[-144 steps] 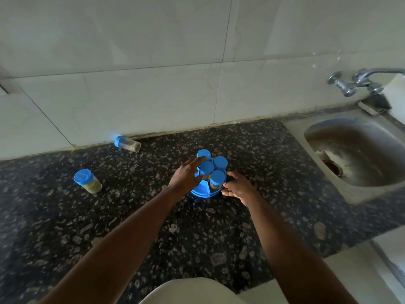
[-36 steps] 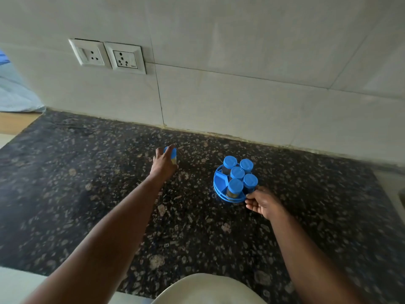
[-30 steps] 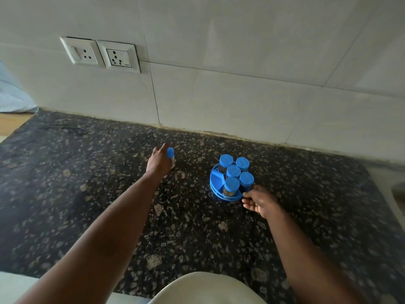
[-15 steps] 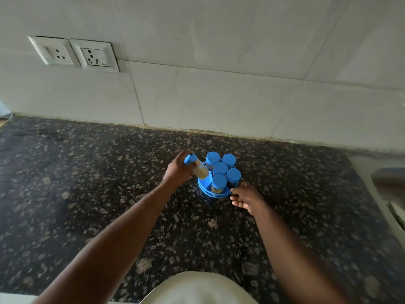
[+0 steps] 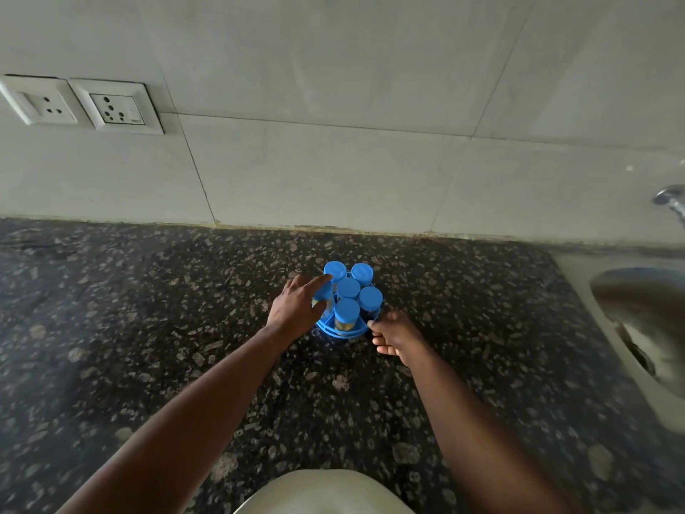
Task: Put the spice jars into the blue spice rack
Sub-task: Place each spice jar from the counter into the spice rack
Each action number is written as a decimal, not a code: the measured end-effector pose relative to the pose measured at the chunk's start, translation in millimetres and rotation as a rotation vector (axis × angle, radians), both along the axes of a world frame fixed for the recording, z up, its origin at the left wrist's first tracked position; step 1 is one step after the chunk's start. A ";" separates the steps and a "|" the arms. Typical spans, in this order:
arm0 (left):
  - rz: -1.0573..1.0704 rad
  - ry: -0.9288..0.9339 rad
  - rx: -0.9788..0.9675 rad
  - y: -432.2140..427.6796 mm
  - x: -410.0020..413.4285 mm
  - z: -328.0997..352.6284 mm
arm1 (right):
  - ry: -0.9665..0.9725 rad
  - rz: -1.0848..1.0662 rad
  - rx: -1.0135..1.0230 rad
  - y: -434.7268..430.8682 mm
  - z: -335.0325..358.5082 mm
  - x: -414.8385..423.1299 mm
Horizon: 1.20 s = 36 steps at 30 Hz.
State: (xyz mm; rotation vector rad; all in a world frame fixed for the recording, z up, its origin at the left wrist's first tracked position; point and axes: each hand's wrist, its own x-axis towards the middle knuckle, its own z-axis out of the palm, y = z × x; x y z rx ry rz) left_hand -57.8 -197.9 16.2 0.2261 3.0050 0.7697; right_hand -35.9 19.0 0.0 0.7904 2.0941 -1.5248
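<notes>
The round blue spice rack [image 5: 341,331] stands on the dark granite counter [image 5: 148,346], near the middle. Several blue-capped jars stand upright in it, one at the front [image 5: 346,313] showing yellow contents. My left hand [image 5: 298,309] is at the rack's left side, closed around one more blue-capped spice jar [image 5: 323,293] that sits upright at the left slot, with the forefinger stretched over its cap. My right hand [image 5: 393,333] rests on the counter at the rack's right, thumb and fingertips pinching the rack's rim.
A tiled wall rises just behind the counter, with two white sockets [image 5: 79,105] at upper left. A sink [image 5: 630,328] lies at the right edge, and a tap [image 5: 671,200] shows above it. A pale rounded shape [image 5: 326,493] fills the bottom middle.
My left hand has carried the jar from the left of the counter to the rack and turned it from tilted to upright at the left slot. The right hand stayed on the rim.
</notes>
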 end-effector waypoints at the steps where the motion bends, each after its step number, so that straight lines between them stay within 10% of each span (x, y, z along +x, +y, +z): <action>1: -0.007 -0.007 -0.021 0.3 0.6 -0.3 | 0.001 -0.002 0.007 -0.1 0.0 0.1; 22: 0.437 -0.686 0.932 17.9 12.5 -0.6 | 0.042 -0.131 -0.096 6.6 -4.6 1.1; 36: 0.405 -0.661 0.744 17.8 -24.9 -15.5 | 0.011 -0.126 -0.217 27.6 5.7 0.3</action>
